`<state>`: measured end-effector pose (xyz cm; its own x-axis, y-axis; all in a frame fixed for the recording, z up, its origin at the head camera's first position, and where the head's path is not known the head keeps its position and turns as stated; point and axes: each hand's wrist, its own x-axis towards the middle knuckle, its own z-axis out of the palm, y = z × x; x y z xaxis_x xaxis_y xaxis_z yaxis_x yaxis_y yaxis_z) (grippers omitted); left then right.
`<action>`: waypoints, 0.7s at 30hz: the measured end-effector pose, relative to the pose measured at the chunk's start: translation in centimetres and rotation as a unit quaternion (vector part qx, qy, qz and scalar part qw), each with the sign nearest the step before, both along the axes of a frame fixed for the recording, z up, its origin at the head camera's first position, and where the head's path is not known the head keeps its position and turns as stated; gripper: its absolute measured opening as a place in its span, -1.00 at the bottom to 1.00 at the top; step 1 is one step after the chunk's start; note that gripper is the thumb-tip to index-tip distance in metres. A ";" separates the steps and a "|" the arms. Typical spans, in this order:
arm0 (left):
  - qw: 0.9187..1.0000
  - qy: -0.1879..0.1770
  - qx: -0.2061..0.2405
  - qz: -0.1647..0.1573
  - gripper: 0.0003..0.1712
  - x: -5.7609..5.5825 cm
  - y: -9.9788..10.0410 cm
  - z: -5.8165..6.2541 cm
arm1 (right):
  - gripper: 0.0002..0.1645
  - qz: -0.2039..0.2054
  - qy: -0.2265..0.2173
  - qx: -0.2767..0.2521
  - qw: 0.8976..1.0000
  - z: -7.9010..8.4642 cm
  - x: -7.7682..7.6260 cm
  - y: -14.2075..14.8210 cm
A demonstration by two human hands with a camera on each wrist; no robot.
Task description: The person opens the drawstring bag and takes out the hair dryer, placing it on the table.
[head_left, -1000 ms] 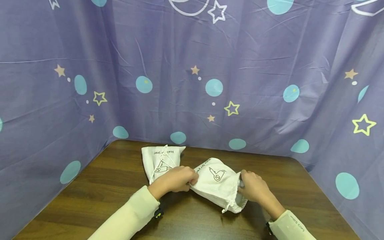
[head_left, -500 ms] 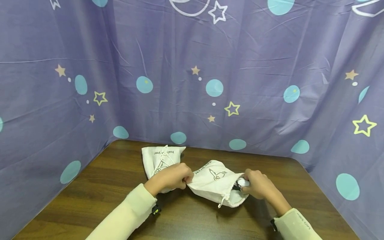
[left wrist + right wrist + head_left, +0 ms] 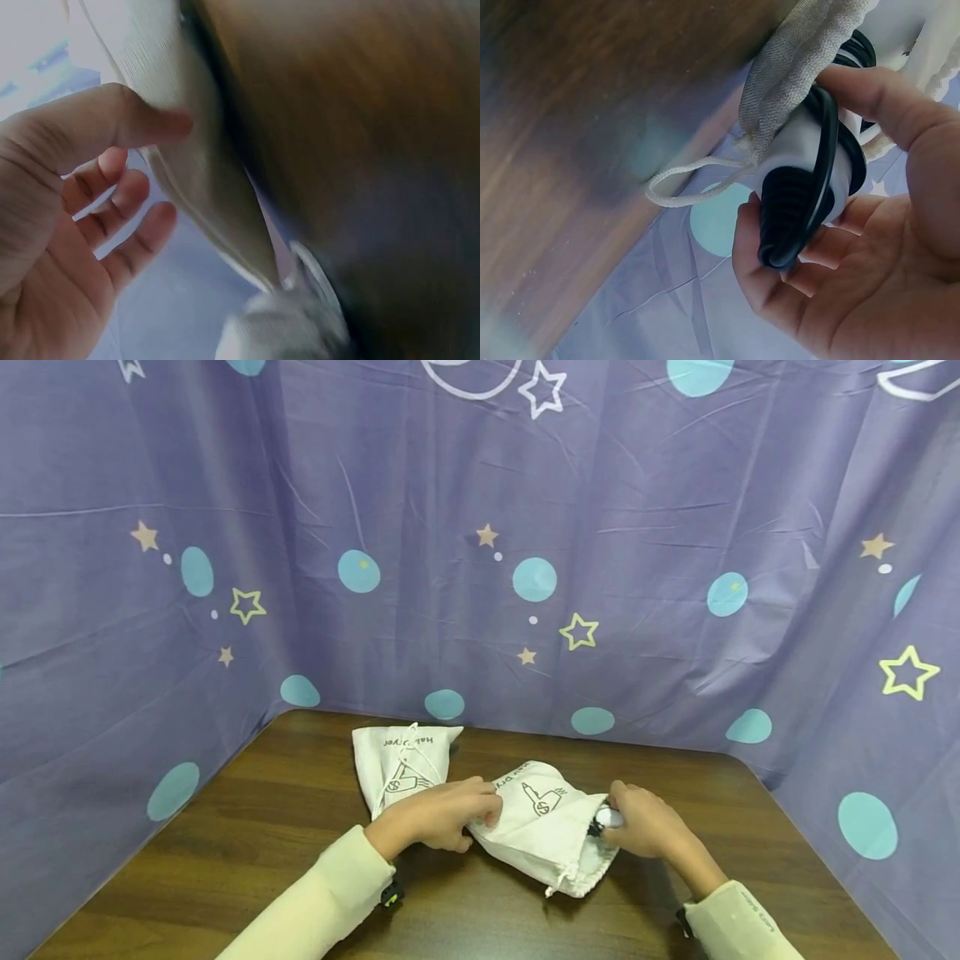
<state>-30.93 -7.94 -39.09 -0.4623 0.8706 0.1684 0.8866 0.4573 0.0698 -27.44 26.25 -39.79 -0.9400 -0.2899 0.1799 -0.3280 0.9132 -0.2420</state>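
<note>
A white drawstring bag (image 3: 517,835) printed with a hair dryer drawing lies on the table, its mouth toward my right hand (image 3: 643,822). There my right fingers and thumb hold the white handle end of a hair dryer (image 3: 784,146), wrapped in black cord (image 3: 827,135). The rest of the dryer is hidden inside the bag. My left hand (image 3: 448,814) is at the bag's closed end. In the left wrist view its fingers are loosely bent and parted from the thumb, with the cloth (image 3: 191,150) beside the thumb tip and nothing pinched.
A second white bag (image 3: 405,760) with "Hair Dryer" lettering and a white cord lies behind my left hand. The brown wooden table (image 3: 225,852) is bordered by a purple patterned curtain (image 3: 450,610) at the back and sides.
My right hand has drawn the dryer's handle end slightly out of the bag's mouth. My left hand, which pinched the bag's closed end half a second ago, has loosened its fingers.
</note>
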 end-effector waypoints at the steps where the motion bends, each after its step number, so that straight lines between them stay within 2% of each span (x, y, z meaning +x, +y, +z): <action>1: 1.000 0.010 -0.001 -0.013 -0.51 0.2 0.3 0.0 | -0.53 -0.001 0.000 0.001 1.000 0.0 0.0 0.0; 4: 0.999 0.036 -0.009 -0.037 -0.53 0.8 1.0 -0.1 | -0.48 -0.005 0.004 0.007 1.000 0.0 0.1 -0.2; 8: 0.998 0.037 -0.028 -0.039 -0.56 1.4 1.7 -0.1 | -0.52 -0.001 0.012 0.015 1.000 0.0 0.1 -0.3; 11: 0.998 0.036 -0.035 -0.041 -0.58 1.8 1.9 -0.1 | -0.54 0.017 -0.002 0.012 1.000 -0.1 0.1 -0.3; 15: 0.998 0.044 -0.028 -0.044 -0.62 2.0 2.0 0.1 | -0.56 0.040 -0.030 0.007 0.999 -0.4 0.2 -0.4; 21: 0.997 0.056 -0.013 -0.057 -0.65 1.8 1.9 -0.1 | -0.60 0.062 -0.016 -0.002 0.998 -0.6 0.0 -0.1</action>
<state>-29.16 -6.07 -39.23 -0.3403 0.9209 0.1899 0.9342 0.3541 -0.0428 -27.43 26.11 -40.35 -0.9025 -0.4032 0.1516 -0.4299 0.8653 -0.2579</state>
